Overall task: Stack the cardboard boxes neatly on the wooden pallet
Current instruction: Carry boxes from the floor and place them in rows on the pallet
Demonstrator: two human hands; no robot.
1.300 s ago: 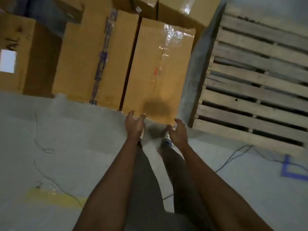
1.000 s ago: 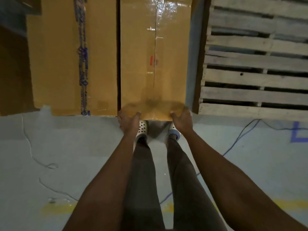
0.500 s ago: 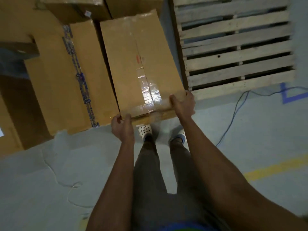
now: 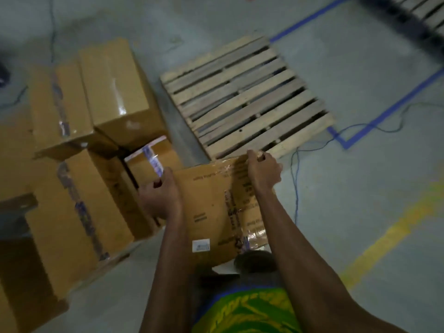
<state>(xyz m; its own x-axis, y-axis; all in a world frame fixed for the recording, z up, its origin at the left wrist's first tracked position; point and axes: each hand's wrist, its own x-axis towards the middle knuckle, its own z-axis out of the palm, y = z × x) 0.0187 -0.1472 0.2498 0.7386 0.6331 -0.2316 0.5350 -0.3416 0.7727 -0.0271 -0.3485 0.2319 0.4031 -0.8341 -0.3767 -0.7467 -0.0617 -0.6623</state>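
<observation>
Box now lifted off floor, tipped up vs 0.5 s ago.
L hand + R hand both gripping its top corners; step = carry; next: set flat on empty pallet just ahead of R hand.

- The slatted top of the wooden pallet was left bare.
- Its left side was flanked by stacked cardboard boxes.
- Its near edge was overlapped by the held box.
- Near its right corner, a cable was laid across the floor.

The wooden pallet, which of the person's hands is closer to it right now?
Right. The right hand grips the far right corner of the held cardboard box, right by the wooden pallet's near edge. The left hand holds the box's left edge, farther off.
</observation>
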